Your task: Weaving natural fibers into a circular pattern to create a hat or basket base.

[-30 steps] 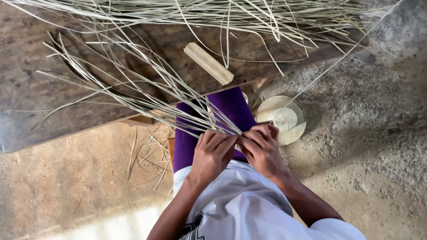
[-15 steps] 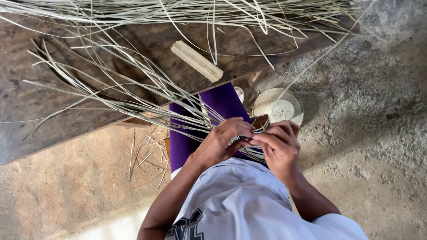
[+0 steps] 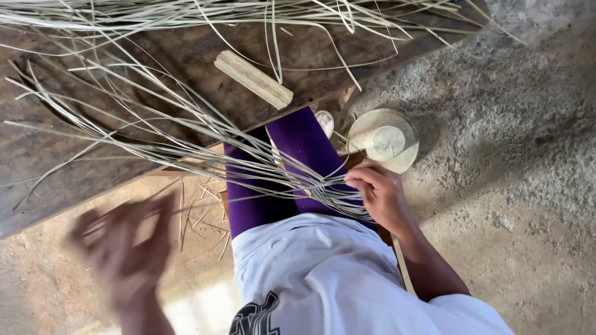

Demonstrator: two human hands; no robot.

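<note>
My left hand (image 3: 121, 248) is out at the near left, a blur over the dirt floor (image 3: 49, 291), and I cannot tell whether it is open or holding a strand. The straw strips (image 3: 186, 139) fan from the wooden surface (image 3: 56, 161) down to my lap, where my right hand (image 3: 375, 195) pinches the gathered ends above my purple trousers (image 3: 304, 142). With only that pinch, I judge the strands could slip loose and the crossing come undone. The small woven hat (image 3: 385, 139) sits just beyond.
</note>
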